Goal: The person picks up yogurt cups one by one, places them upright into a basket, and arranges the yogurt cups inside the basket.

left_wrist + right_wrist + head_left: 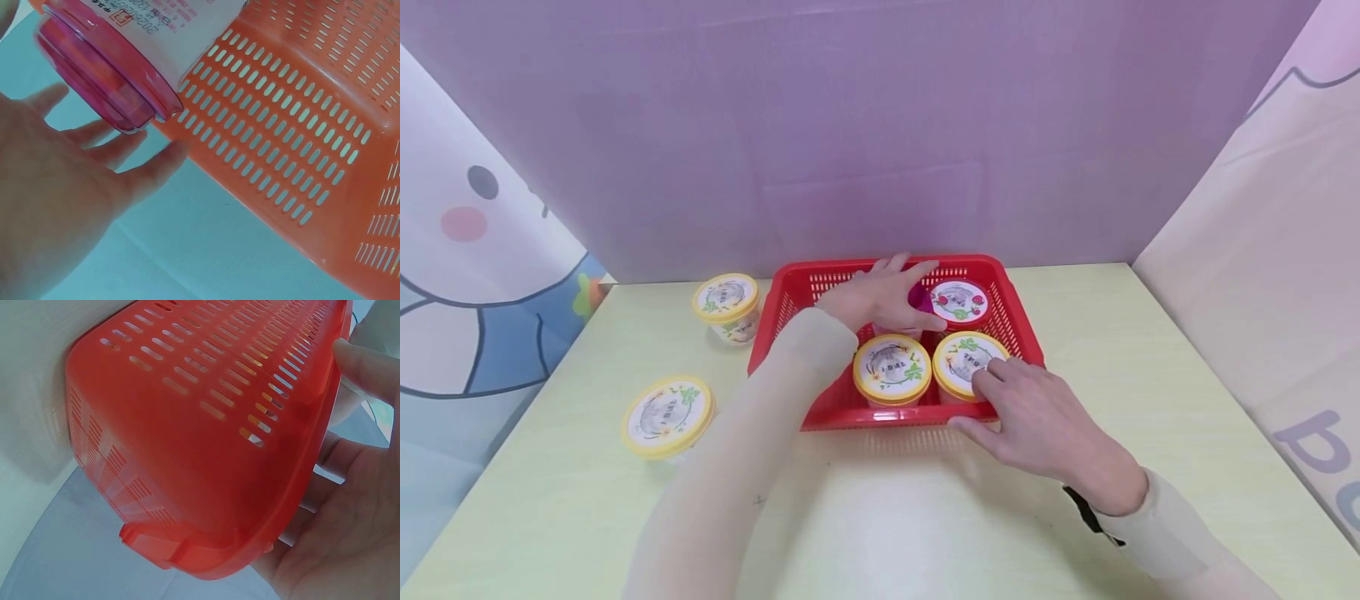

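A red perforated basket [1022,333] holds two yellow-lidded tubs, one left [891,367] and one right [958,362], along its front wall. Behind them sits a tub with a red rim and berry-printed lid [958,300]. My left hand [883,296] reaches over the basket's back half, fingers spread around a magenta-lidded tub [103,69]; in the head view the hand covers most of that tub. At the front right corner my right hand [1037,408] holds the basket's rim [294,506], thumb outside, fingers over it beside the right yellow-lidded tub.
Two more yellow-lidded tubs stand on the pale table [887,533] left of the basket, a rear one [726,304] and a nearer one [668,417]. A purple backdrop [880,142] rises behind the basket. Printed cloth walls [475,292] flank the table.
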Tool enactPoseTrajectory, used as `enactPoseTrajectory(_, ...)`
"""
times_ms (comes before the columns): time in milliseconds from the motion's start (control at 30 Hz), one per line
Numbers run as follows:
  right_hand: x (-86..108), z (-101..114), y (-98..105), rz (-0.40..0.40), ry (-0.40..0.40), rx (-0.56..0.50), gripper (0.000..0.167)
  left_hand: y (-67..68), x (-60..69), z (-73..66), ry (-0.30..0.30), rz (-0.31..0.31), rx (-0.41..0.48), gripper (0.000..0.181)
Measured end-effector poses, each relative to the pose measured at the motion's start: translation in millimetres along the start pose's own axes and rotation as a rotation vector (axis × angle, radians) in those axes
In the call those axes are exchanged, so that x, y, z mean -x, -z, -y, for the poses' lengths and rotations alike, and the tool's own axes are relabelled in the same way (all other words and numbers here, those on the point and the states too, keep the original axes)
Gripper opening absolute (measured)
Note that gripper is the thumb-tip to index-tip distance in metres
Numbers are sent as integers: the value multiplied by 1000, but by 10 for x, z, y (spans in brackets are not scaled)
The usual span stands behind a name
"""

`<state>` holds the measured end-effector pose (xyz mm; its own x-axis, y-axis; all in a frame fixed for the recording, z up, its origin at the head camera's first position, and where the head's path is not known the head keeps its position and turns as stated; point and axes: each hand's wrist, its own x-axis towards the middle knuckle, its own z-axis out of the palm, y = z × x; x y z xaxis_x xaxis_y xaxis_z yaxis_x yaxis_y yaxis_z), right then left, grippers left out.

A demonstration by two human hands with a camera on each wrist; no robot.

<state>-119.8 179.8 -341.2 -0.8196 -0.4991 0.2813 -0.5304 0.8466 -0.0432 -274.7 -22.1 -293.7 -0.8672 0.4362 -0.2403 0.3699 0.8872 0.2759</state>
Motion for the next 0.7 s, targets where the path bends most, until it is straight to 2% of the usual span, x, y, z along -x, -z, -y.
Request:
enactPoseTrajectory(233,3,2,6,-12,9,-4,39,-8,-4,24,-39,-67,-83,110)
enactPoseTrajectory(533,-13,-12,21,-26,13,1,41,25,11,90,-14,-97,-126,108)
enactPoseTrajectory(700,-7,-3,26,-8,7,-10,40,77,70,144,8,-88,-142,106)
